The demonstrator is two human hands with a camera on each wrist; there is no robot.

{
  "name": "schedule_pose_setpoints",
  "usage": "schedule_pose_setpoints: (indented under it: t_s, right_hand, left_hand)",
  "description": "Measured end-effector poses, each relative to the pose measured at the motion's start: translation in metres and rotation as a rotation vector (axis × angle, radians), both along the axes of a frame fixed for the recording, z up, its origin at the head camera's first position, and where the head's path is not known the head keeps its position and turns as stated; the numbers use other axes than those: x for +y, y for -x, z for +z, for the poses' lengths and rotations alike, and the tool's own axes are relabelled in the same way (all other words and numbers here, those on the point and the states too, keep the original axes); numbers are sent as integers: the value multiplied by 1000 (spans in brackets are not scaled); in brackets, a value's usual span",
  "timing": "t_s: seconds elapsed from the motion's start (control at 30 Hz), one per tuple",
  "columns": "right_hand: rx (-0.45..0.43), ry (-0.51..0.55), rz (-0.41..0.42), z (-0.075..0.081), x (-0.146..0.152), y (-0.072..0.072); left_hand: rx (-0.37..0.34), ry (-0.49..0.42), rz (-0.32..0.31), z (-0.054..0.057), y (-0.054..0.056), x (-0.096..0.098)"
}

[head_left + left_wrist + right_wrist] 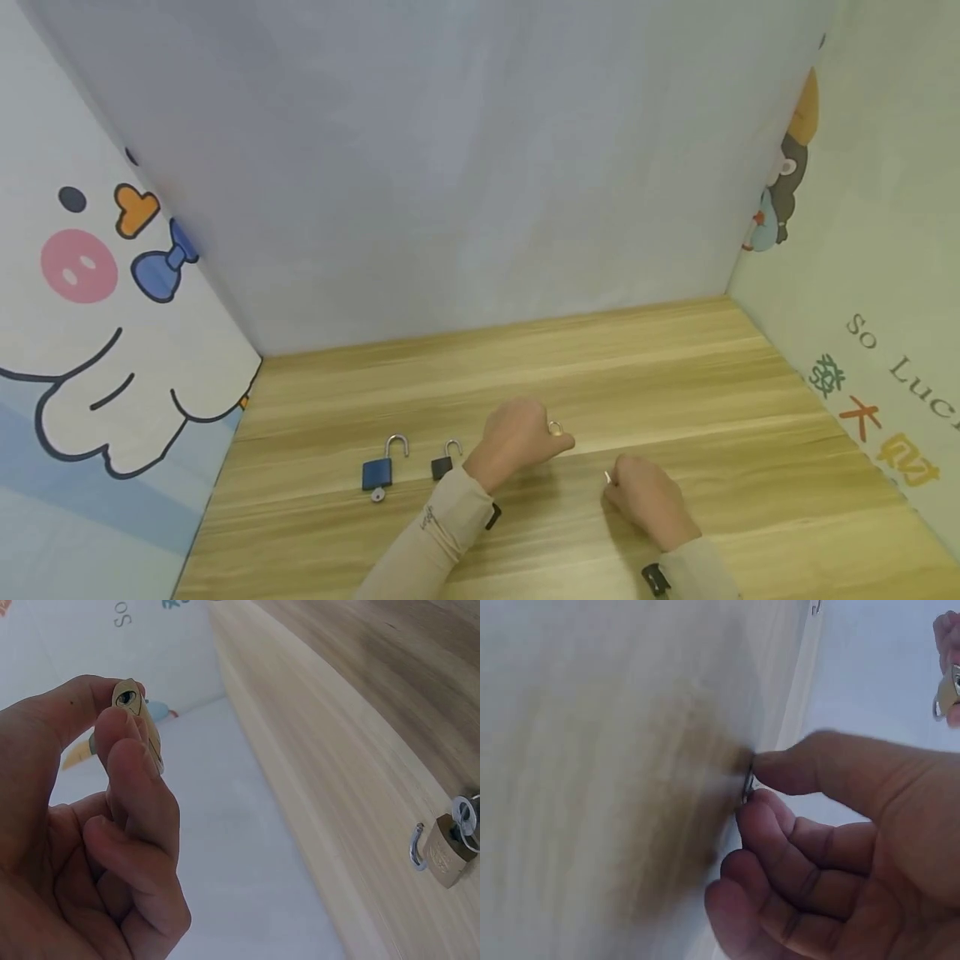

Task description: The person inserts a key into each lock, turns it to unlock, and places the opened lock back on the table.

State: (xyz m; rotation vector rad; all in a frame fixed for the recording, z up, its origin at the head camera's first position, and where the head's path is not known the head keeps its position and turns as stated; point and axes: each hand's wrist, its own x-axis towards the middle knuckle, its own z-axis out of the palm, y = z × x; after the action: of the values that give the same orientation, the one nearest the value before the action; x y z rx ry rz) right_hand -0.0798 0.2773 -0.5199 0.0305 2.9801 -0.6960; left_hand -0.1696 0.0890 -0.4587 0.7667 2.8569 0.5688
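My left hand (517, 437) pinches a small brass padlock (141, 707) between thumb and curled fingers, above the table. The keyhole end of this padlock faces the left wrist camera; its shackle shows beyond the fingers in the head view. To the right, my right hand (647, 496) is low at the tabletop, thumb and forefinger pinching a small silvery key (608, 477), mostly hidden by the fingertips. Left of my left hand lie a blue padlock (377, 474) and a smaller dark padlock (441, 468), both with raised, unlatched shackles. A key (378, 495) sticks out of the blue one.
The wood-grain table (660, 358) runs back to a plain pale wall (480, 167). Printed panels stand at both sides, a cartoon one (150, 350) on the left and a lettered one (862, 275) on the right.
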Motion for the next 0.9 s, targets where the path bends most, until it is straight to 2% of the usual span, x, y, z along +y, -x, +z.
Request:
schedule_pose_setpoints:
  t_s: [0.2, 0.43, 0.57, 0.73, 0.9]
  right_hand:
    - [4, -24, -11, 3, -4, 1]
    - [77, -109, -17, 1, -9, 1]
    - [87, -107, -17, -1, -8, 0]
    - [80, -22, 20, -3, -3, 1]
    - [41, 72, 38, -4, 1, 3]
  left_hand:
    - [8, -29, -5, -1, 1, -1]
    - [34, -34, -13, -4, 1, -2]
    - [49, -23, -13, -4, 1, -3]
    - [58, -10, -8, -2, 2, -4]
    - [34, -6, -1, 0, 3, -7]
